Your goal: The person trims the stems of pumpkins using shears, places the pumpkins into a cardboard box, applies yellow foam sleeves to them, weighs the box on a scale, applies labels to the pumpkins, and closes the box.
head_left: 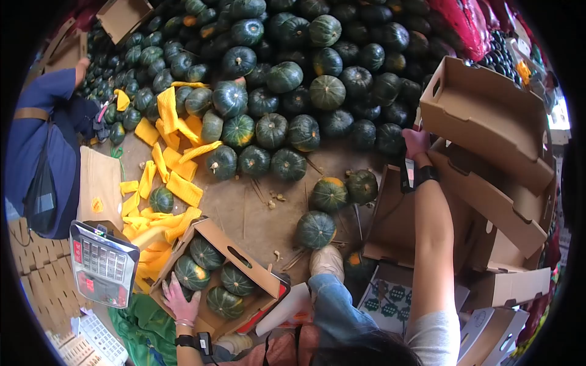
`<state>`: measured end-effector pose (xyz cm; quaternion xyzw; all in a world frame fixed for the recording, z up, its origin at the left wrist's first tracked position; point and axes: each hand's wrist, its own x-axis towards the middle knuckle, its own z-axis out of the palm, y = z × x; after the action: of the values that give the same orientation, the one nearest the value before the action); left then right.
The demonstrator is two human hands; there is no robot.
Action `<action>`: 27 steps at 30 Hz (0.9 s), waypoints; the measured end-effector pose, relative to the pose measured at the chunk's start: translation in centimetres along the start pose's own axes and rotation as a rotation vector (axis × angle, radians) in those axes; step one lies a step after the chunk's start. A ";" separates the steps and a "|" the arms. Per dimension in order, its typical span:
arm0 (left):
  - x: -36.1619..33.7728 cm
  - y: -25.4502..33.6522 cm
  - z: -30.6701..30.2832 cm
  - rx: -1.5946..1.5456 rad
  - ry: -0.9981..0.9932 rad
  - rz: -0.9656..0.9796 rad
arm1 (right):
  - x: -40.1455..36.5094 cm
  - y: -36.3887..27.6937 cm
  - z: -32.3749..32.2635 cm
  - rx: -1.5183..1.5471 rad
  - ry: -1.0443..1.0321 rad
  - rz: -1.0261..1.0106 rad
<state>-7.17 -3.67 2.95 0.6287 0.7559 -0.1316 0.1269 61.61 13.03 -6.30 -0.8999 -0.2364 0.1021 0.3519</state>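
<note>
My left hand [178,301], in a pinkish glove, lies with fingers spread over the near-left side of a cardboard box [210,230]. Its fingertips are right at a green pumpkin [192,273], one of several inside. The box rests on a scale whose keypad display [102,263] stands to the left. My right hand [417,141], also gloved, is stretched far forward with its fingers closed at the left edge of an upper cardboard box [482,116] in a stack. A small dark device [408,174] hangs by that wrist.
A large heap of green pumpkins [285,76] fills the back. Loose pumpkins [316,229] sit by my shoe [327,263]. Yellow foam sleeves [184,188] are scattered left of centre. Another person [52,146] in blue works at the left. Green netting [143,329] lies at lower left.
</note>
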 end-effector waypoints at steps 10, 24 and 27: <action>-1.8 1.9 -1.3 -0.001 0.165 0.211 | 2.1 2.2 0.1 -0.050 -0.509 -0.028; -3.7 3.5 -5.7 0.057 0.178 0.233 | -4.3 -0.6 1.2 0.062 -0.814 -0.312; -3.0 6.4 -6.5 0.015 0.159 0.313 | -5.1 -3.3 1.9 -0.070 -0.795 -0.154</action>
<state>-0.56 -2.98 9.85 0.7481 0.6554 -0.0655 0.0810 55.37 13.76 -5.35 -0.7813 -0.4242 0.4074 0.2091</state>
